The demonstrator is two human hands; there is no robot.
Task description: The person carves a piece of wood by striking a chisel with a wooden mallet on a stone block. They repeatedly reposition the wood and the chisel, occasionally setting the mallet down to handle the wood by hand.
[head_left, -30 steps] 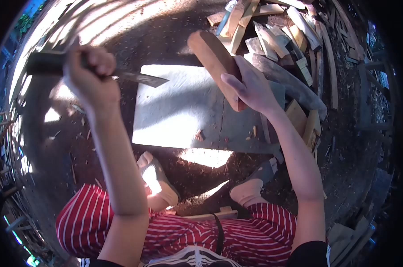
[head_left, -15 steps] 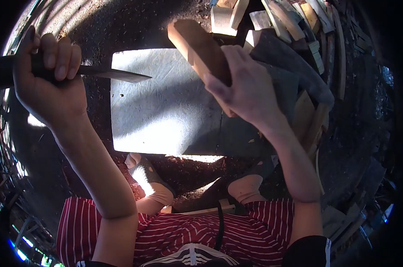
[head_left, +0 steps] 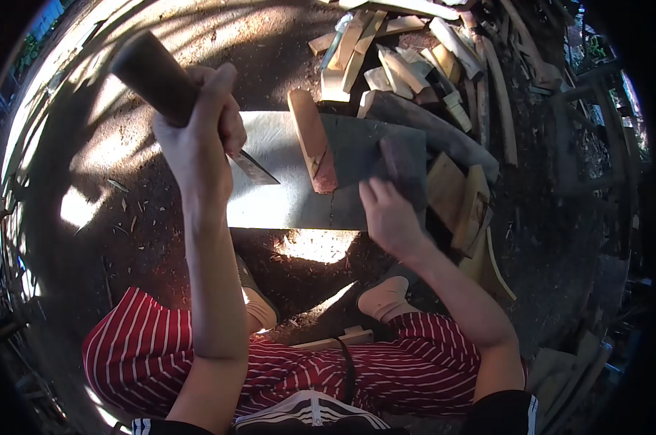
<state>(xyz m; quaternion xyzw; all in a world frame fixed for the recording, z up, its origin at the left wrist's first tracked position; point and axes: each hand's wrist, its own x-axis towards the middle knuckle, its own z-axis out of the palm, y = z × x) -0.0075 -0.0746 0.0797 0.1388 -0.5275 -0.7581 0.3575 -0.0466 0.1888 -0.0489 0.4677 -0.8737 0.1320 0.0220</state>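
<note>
My left hand (head_left: 201, 141) is wrapped round the thick dark handle of a knife (head_left: 158, 80), whose pointed blade angles down over the left part of a grey work board (head_left: 270, 206). A light-brown wooden block (head_left: 308, 130) lies on the middle of the board, its near end reddish and rough. At the board's right side is my right hand (head_left: 393, 217), slightly blurred, with its fingers bent. Right beyond those fingertips a dark, smeared wooden piece (head_left: 399, 156) shows on the board; I cannot tell whether the hand grips it.
Several cut wood pieces (head_left: 404, 69) lie heaped beyond the board. A long dark curved log (head_left: 437, 127) runs along its far right edge, with more wood blocks (head_left: 451, 192) beside it. My feet (head_left: 386, 296) stand just short of the board on dark ground strewn with chips.
The block that my right hand held over the board now lies on it, and that hand has moved nearer and lower. My left hand has swung right with the knife, handle tipped up.
</note>
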